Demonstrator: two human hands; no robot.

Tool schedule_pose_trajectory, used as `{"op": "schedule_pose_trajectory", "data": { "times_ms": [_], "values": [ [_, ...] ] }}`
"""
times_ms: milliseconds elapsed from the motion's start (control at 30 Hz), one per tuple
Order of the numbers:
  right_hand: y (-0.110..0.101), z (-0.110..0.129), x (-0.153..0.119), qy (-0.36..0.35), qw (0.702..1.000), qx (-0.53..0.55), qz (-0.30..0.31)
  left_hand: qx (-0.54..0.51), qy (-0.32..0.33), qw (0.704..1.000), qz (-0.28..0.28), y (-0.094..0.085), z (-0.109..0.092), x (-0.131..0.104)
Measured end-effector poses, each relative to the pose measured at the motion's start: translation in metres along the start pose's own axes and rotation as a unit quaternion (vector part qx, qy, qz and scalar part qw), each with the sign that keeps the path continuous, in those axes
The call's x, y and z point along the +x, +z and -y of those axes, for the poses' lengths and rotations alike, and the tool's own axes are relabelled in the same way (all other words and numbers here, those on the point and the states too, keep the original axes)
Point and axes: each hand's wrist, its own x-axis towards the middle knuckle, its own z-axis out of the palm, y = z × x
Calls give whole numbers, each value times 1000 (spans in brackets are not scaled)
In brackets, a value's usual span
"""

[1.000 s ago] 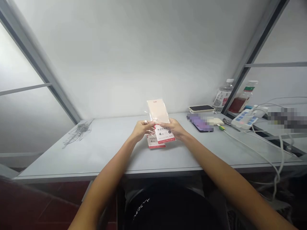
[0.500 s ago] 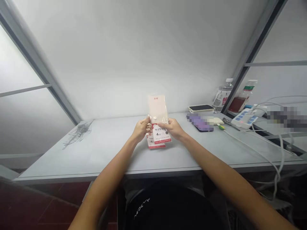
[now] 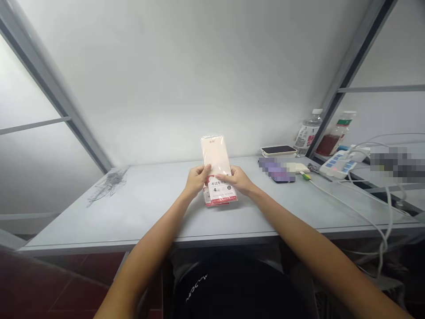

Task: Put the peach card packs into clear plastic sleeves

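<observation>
Both sides are gripped, centre of the frame: left hand (image 3: 195,180) and right hand (image 3: 239,179) pinch the pale, clear-wrapped packet (image 3: 217,159) between their fingers over the worktop (image 3: 156,192), thumbs on its front, and there's a second packet (image 3: 206,196) peeking out lower left.

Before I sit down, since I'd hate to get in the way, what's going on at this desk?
Someone's left grip and right grip hold a clear-wrapped packet by its two long edges, thumbs across its front, over the desk. The lower end of a second packet shows behind it; whether that one is held or lies on the desk, I cannot tell. Off to the right, a phone lies near the wall.
</observation>
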Motion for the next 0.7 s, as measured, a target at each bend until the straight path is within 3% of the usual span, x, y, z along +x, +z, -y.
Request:
{"op": "schedule_pose_trajectory", "data": {
  "times_ms": [233, 700],
  "values": [
    [2, 0, -2, -10, 1000, -20, 11, 15, 29, 999, -20, 1, 5, 0],
    [4, -1, -4, -7, 999, -39, 9, 5, -8, 1000, -8, 0, 8, 0]
  ]
}}
